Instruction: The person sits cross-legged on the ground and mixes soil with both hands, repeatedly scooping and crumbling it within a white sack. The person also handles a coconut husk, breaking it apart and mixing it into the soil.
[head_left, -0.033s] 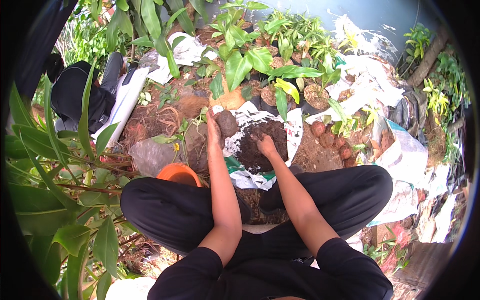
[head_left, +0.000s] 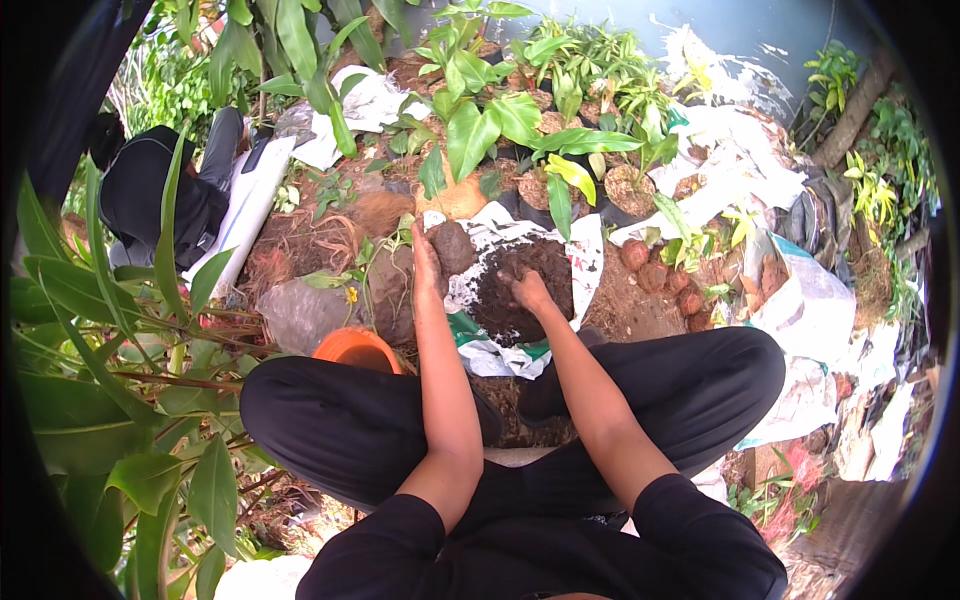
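Note:
Dark loose soil (head_left: 505, 295) is heaped on a white and green plastic sack (head_left: 590, 245) on the ground in front of me. My right hand (head_left: 530, 290) reaches into the heap with its fingers curled and their tips partly hidden in the soil. Along the left side of a round brown clump of soil (head_left: 454, 247), my left hand (head_left: 427, 268) is held on edge, its fingers stretched out and close together. The hand appears to touch the clump, but the contact is hard to see. A trailing green plant (head_left: 368, 262) lies just left of that hand.
An orange pot (head_left: 358, 348) stands by my left knee. Several potted plants (head_left: 630, 185) line the far side. Brown husk lumps (head_left: 655, 277) lie to the right, near white sacks (head_left: 805, 295). Another person (head_left: 160, 200) sits at the far left, behind big leaves (head_left: 90, 315).

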